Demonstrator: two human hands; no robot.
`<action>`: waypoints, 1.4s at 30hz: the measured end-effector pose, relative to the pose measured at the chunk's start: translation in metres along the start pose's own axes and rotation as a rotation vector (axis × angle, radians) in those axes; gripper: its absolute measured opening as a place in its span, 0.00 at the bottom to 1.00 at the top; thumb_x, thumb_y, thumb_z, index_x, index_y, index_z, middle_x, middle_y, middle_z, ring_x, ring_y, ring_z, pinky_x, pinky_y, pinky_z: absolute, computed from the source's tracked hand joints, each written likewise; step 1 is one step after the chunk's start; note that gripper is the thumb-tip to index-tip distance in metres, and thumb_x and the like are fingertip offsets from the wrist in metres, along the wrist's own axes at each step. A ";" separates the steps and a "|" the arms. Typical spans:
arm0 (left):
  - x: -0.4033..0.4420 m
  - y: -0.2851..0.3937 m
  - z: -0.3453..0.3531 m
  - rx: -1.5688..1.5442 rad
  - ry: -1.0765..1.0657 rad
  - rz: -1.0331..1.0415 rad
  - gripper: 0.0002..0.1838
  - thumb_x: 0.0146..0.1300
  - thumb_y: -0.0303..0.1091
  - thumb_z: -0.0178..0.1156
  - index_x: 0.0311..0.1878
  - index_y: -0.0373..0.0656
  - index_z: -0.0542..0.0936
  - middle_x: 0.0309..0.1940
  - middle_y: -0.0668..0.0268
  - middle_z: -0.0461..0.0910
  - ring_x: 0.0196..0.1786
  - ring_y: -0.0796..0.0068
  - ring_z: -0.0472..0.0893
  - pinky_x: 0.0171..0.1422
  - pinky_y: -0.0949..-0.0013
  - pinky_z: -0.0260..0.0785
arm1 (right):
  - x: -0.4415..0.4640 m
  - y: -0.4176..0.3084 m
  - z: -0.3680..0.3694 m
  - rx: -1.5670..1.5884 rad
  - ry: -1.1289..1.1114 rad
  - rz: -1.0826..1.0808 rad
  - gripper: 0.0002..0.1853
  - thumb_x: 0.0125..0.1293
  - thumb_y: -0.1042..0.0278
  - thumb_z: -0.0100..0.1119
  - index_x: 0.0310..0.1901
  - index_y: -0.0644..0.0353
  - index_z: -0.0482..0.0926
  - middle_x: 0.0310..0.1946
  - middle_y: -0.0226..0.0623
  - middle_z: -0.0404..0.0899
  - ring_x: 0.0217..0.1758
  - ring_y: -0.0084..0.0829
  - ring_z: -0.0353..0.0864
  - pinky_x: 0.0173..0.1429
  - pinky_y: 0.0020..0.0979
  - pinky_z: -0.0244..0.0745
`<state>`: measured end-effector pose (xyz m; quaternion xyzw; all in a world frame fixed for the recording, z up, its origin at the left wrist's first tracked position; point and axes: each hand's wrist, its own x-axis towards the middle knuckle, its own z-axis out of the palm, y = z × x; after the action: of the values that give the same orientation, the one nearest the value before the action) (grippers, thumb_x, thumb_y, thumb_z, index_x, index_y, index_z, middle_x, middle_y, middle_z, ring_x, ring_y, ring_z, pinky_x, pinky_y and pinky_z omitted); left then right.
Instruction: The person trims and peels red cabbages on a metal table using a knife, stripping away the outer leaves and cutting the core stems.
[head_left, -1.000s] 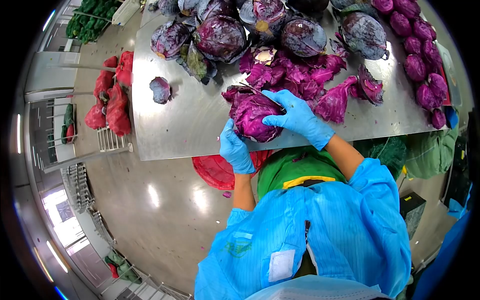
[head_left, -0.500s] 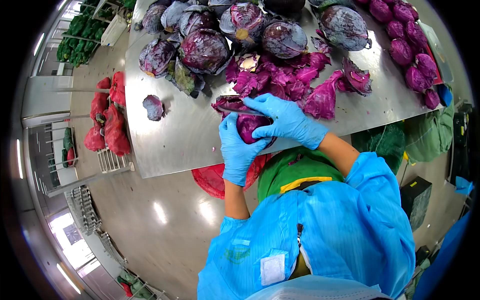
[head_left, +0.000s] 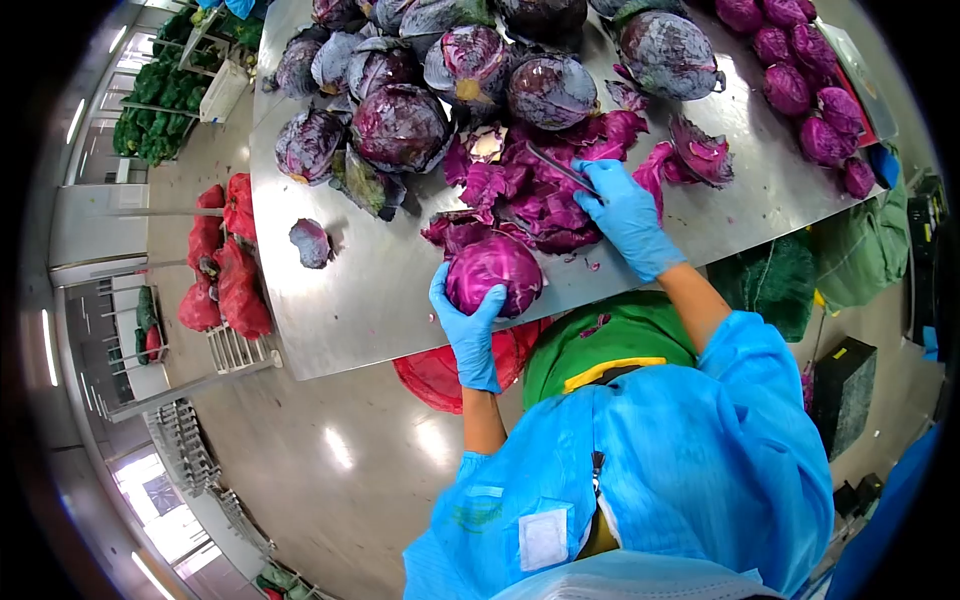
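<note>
A bright purple cabbage head (head_left: 495,275) sits near the front edge of the metal table (head_left: 350,300). My left hand (head_left: 468,325), in a blue glove, grips its lower left side, thumb on the near face. In my blue-gloved right hand (head_left: 625,215) is a knife (head_left: 560,167), its blade pointing up and left over a heap of loose purple leaves (head_left: 545,205). The right hand is apart from the cabbage head. A torn leaf (head_left: 455,230) lies against the head's upper left side.
Darker untrimmed cabbages (head_left: 400,128) crowd the table's far side. Smaller bright purple heads (head_left: 825,140) line the right side. A single leaf (head_left: 311,243) lies at the left. Red sacks (head_left: 240,285) stand beyond the left edge, and a red bag (head_left: 435,378) is below the front edge.
My right hand moved off the cabbage head to the right with the knife. The head now shows a smooth, bare surface. My left hand shifted down along its left side.
</note>
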<state>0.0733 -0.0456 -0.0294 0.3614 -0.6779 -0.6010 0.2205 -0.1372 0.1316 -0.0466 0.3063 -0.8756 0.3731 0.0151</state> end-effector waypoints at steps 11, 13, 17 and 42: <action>0.017 0.025 0.017 0.240 -0.209 0.101 0.53 0.46 0.45 0.82 0.72 0.35 0.64 0.66 0.54 0.67 0.68 0.61 0.69 0.74 0.61 0.62 | 0.005 -0.051 0.001 0.318 -0.511 -0.149 0.39 0.57 0.47 0.72 0.69 0.52 0.72 0.47 0.41 0.76 0.48 0.37 0.80 0.53 0.36 0.77; 0.022 0.027 0.017 0.222 -0.273 0.085 0.55 0.44 0.46 0.83 0.72 0.35 0.64 0.66 0.54 0.67 0.67 0.63 0.71 0.71 0.61 0.66 | 0.006 -0.048 0.003 0.270 -0.483 -0.219 0.39 0.58 0.46 0.69 0.68 0.56 0.72 0.45 0.41 0.78 0.44 0.40 0.82 0.46 0.37 0.80; 0.024 0.016 0.020 0.162 -0.259 0.039 0.53 0.43 0.46 0.83 0.69 0.35 0.66 0.63 0.55 0.69 0.65 0.63 0.72 0.71 0.62 0.67 | -0.002 -0.043 0.016 0.053 -0.168 -0.525 0.30 0.57 0.53 0.67 0.60 0.58 0.78 0.36 0.39 0.79 0.36 0.40 0.82 0.32 0.38 0.79; 0.018 0.021 0.028 0.008 -0.109 -0.048 0.54 0.46 0.48 0.81 0.71 0.34 0.62 0.62 0.53 0.66 0.67 0.59 0.68 0.73 0.59 0.62 | 0.009 -0.046 -0.003 0.130 -0.545 -0.174 0.46 0.58 0.40 0.69 0.72 0.56 0.66 0.53 0.43 0.77 0.54 0.41 0.81 0.56 0.36 0.77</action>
<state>0.0366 -0.0400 -0.0162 0.3449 -0.6825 -0.6223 0.1672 -0.1199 0.1047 -0.0128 0.4695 -0.7920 0.3298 -0.2087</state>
